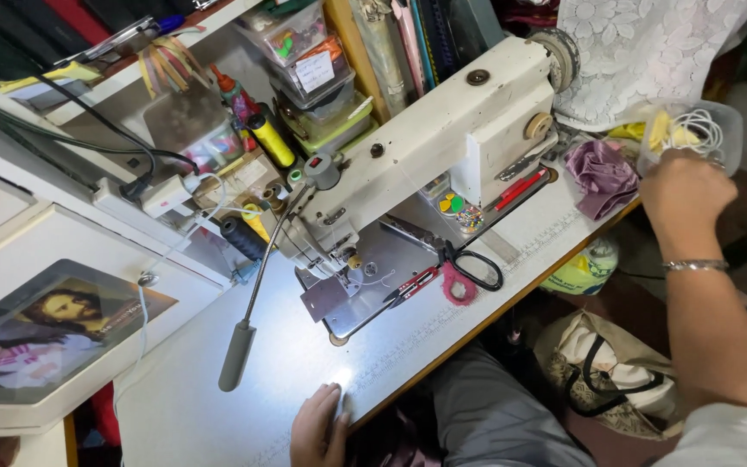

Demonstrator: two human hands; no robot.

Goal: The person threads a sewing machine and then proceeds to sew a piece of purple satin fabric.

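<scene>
My right hand (685,197) reaches out to the right end of the sewing table (304,363) and grips a clear plastic container (709,130) that holds white cord and yellow bits. A silver bracelet sits on that wrist. My left hand (320,428) rests flat on the table's front edge, fingers together, holding nothing. A cream sewing machine (430,130) stands across the middle of the table. Black-handled scissors (473,266) and a pink tool lie beside its needle plate.
A crumpled purple cloth (603,175) lies next to the container. Thread spools, boxes and a power strip crowd the back left. A grey lamp arm (237,355) hangs over the table. A framed picture (45,333) lies at the left. Bags sit on the floor at the right.
</scene>
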